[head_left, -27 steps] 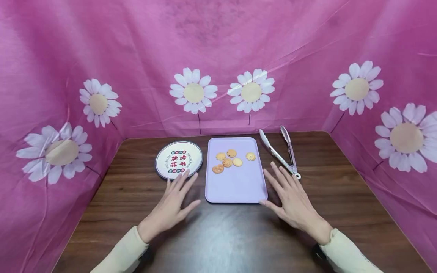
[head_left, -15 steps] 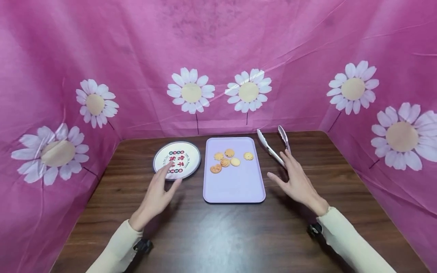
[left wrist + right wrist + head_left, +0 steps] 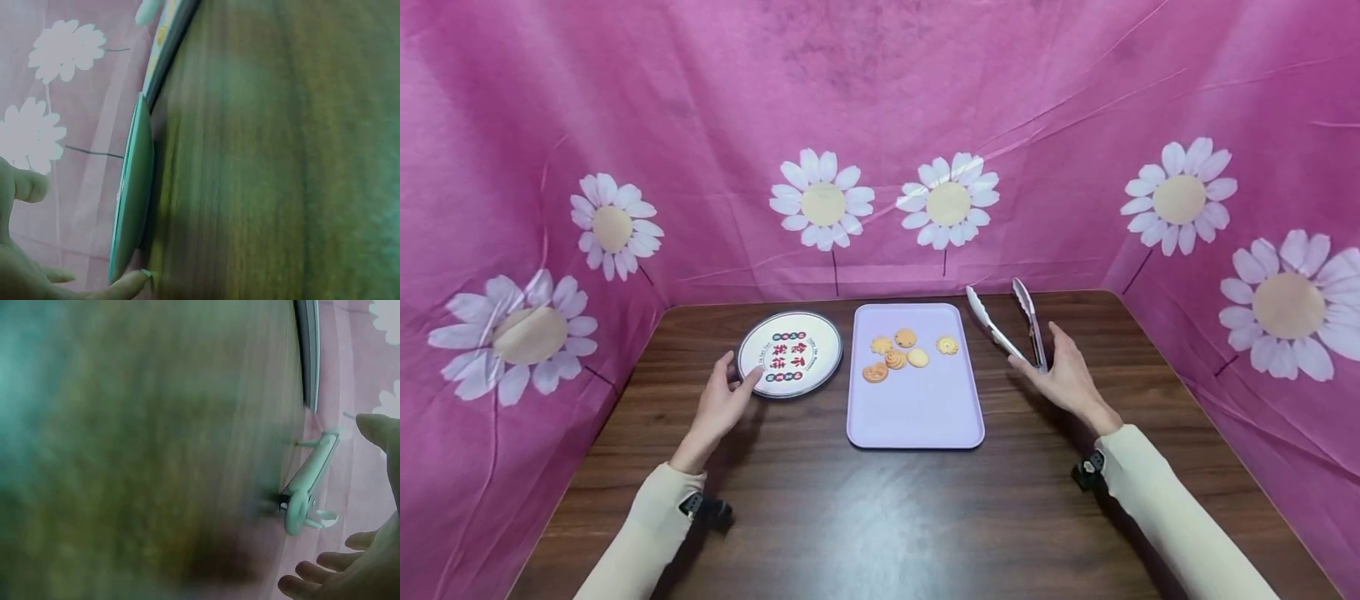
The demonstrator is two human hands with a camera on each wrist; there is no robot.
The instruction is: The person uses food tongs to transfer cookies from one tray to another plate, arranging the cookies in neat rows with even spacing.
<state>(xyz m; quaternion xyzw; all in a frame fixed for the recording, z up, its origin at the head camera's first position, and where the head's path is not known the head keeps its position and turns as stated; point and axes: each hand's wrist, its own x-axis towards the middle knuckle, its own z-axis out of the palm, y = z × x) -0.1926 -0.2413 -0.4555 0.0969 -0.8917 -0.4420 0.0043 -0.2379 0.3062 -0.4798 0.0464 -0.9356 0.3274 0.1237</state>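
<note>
My left hand (image 3: 721, 402) is at the near left edge of a round white plate (image 3: 822, 337) with dark rim and red characters. Its thumb reaches over the rim in the head view. Seen from the left wrist, a fingertip is right by the underside of the plate (image 3: 136, 187), with the thumb held apart. On the right, my right hand (image 3: 1069, 382) spreads around the hinge end of metal tongs (image 3: 996, 335), whose arms stand apart. The right wrist view shows a gap between its fingers and the tongs (image 3: 315, 464).
Between the hands lies a lilac tray (image 3: 917, 425) bearing several cookies (image 3: 906, 337), mostly toward its left half. All of this stands on a dark wooden table (image 3: 880, 517). A pink cloth (image 3: 715, 108) with printed daisies hangs around the back and sides.
My left hand has moved left, from in front of the plate to its left edge. My right hand has shifted right, off the tray's corner, to the tongs' hinge end.
</note>
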